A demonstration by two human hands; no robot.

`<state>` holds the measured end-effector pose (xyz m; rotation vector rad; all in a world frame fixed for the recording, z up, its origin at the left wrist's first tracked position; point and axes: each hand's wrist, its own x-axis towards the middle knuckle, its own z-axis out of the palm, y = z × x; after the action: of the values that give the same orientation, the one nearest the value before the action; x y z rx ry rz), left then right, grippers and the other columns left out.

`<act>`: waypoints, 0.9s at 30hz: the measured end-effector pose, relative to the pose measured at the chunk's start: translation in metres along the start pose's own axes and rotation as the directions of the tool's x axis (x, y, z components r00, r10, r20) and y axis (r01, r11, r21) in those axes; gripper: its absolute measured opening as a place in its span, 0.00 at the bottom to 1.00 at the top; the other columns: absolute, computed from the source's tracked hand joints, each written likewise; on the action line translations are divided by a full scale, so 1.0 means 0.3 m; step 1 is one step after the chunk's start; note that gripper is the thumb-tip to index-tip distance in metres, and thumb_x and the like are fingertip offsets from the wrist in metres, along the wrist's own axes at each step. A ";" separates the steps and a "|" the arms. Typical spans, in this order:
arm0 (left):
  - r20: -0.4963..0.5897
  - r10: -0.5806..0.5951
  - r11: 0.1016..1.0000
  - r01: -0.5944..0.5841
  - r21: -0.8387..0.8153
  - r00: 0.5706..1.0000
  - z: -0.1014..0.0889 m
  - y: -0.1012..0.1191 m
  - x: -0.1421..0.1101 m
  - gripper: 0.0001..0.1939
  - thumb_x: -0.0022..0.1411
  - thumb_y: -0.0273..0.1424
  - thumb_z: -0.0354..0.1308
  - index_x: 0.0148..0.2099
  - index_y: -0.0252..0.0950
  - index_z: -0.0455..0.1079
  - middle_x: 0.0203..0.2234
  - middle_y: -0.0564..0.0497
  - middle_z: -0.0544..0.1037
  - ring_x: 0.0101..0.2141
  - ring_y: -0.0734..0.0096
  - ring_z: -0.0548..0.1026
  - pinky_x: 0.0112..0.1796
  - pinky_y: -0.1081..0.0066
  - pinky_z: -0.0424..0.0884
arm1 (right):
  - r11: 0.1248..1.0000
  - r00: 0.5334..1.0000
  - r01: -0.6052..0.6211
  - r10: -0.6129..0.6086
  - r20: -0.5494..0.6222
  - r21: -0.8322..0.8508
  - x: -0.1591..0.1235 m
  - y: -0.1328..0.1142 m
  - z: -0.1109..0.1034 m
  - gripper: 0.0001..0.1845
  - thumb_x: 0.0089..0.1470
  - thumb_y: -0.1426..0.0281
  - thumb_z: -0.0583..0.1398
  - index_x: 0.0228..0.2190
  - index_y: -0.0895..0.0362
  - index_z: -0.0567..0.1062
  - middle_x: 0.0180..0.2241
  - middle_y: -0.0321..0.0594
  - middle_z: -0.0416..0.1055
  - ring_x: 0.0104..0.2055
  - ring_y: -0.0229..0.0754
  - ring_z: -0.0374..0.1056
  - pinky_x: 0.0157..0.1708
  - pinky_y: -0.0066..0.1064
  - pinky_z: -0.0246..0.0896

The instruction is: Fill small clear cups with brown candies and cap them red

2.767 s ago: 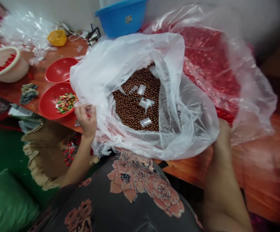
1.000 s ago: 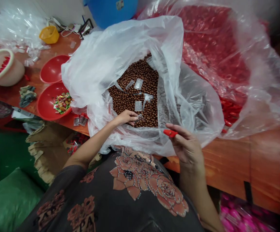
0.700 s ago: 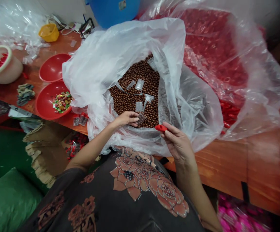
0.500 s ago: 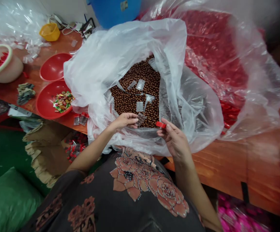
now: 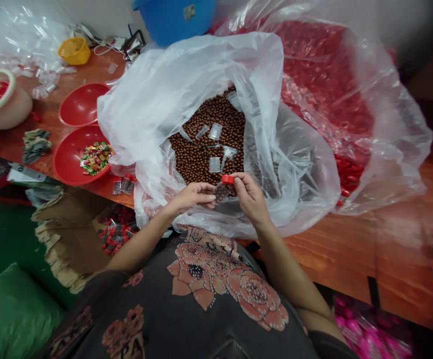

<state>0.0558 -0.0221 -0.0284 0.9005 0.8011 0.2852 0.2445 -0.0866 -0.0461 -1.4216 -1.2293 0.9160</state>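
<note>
Between the fingers of my left hand (image 5: 192,198) is a small clear plastic container (image 5: 221,193) with brown balls inside. A red cap (image 5: 227,179) is pinched in my right hand (image 5: 251,197), at the upper end of the container; whether it is seated there I cannot tell. Both hands are over the near edge of a large white plastic bag (image 5: 156,89) full of brown chocolate-like balls (image 5: 201,164). Several clear empty containers lie on the balls, one of them (image 5: 215,131) near the middle.
Left of the bag are a red bowl of wrapped sweets (image 5: 64,159), another red bowl (image 5: 83,105) and a white tub (image 5: 20,104) of red pieces. A clear bag of red pieces (image 5: 328,75) stands to the right. Below the table's left edge is a cardboard box (image 5: 61,234) with filled containers.
My right hand has moved left and a little up, bringing the red cap to the container. My left hand has stayed nearly in place. The whole view has shifted slightly.
</note>
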 end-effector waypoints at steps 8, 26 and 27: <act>-0.047 0.015 1.000 -0.015 -0.012 0.999 -0.004 -0.019 -0.002 0.17 0.51 0.26 0.67 0.45 0.29 0.72 0.32 0.50 0.78 0.29 0.76 0.77 0.35 0.71 0.75 | 0.974 0.995 0.099 -0.097 0.024 -0.203 -0.014 -0.021 -0.003 0.15 0.65 0.58 0.50 0.42 0.52 0.71 0.36 0.37 0.73 0.35 0.37 0.68 0.38 0.31 0.62; -0.139 0.172 0.985 -0.167 0.045 0.975 0.013 -0.032 -0.010 0.18 0.53 0.28 0.66 0.47 0.30 0.72 0.37 0.47 0.78 0.32 0.75 0.75 0.39 0.68 0.75 | 0.837 0.931 0.358 -0.351 0.095 -0.413 -0.029 -0.008 -0.001 0.17 0.66 0.65 0.51 0.54 0.46 0.70 0.47 0.40 0.75 0.47 0.43 0.71 0.47 0.42 0.67; -0.151 0.176 0.984 -0.170 0.050 0.973 0.017 -0.032 -0.009 0.18 0.53 0.28 0.66 0.46 0.30 0.72 0.36 0.47 0.78 0.32 0.75 0.75 0.38 0.69 0.75 | 0.823 0.922 0.382 -0.367 0.121 -0.419 -0.031 -0.006 0.001 0.19 0.65 0.64 0.52 0.56 0.47 0.68 0.48 0.41 0.74 0.48 0.44 0.70 0.48 0.43 0.67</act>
<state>0.0565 -0.0325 -0.0328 0.9934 0.8746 0.5001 0.2420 -0.0955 -0.0450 -1.4258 -1.7463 0.4032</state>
